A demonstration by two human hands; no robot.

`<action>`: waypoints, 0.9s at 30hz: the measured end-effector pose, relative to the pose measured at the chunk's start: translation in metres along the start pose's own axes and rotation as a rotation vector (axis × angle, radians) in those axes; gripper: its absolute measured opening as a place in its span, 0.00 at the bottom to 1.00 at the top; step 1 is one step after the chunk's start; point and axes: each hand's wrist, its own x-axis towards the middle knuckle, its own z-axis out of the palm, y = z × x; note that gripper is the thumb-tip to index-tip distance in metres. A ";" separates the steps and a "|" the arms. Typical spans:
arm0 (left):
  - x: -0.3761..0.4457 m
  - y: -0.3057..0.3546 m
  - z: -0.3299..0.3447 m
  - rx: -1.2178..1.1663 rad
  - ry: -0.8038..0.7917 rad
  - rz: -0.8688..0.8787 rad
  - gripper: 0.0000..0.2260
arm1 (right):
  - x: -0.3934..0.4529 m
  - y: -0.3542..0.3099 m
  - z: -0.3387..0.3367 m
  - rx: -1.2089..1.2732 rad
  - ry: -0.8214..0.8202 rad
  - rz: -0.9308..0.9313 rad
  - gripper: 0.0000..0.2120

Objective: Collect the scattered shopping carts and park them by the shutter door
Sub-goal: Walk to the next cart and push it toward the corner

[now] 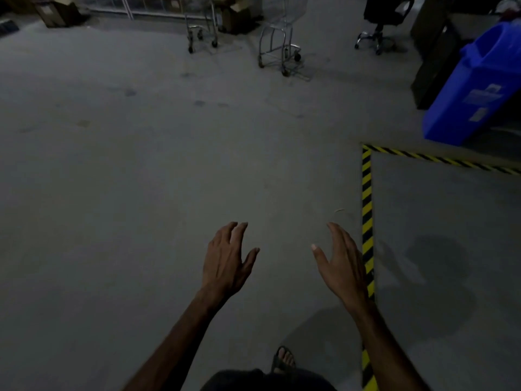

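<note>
Two wire shopping carts stand far ahead on the grey concrete floor. One shopping cart [282, 38] is at the top centre, its basket cut off by the frame edge. A second shopping cart [201, 29] stands to its left, near cardboard boxes. My left hand [227, 263] and my right hand [342, 263] are stretched out low in front of me, fingers spread, holding nothing. Both hands are well short of the carts. No shutter door is visible.
Yellow-black hazard tape [367, 210] marks a floor corner at the right. A blue bin [476, 88] leans at the right edge, a black office chair [380, 21] behind it. Cardboard boxes [57, 11] line the far wall. My sandalled foot [283, 359] shows at the bottom.
</note>
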 end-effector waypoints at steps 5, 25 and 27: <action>0.063 0.016 0.013 -0.002 0.010 -0.006 0.29 | 0.072 0.015 -0.008 -0.013 0.003 -0.014 0.32; 0.385 -0.051 0.058 -0.083 -0.054 -0.038 0.30 | 0.371 0.002 0.033 0.009 -0.011 0.075 0.31; 0.427 -0.056 0.061 -0.080 -0.073 -0.023 0.30 | 0.402 -0.001 0.035 0.008 0.018 0.099 0.30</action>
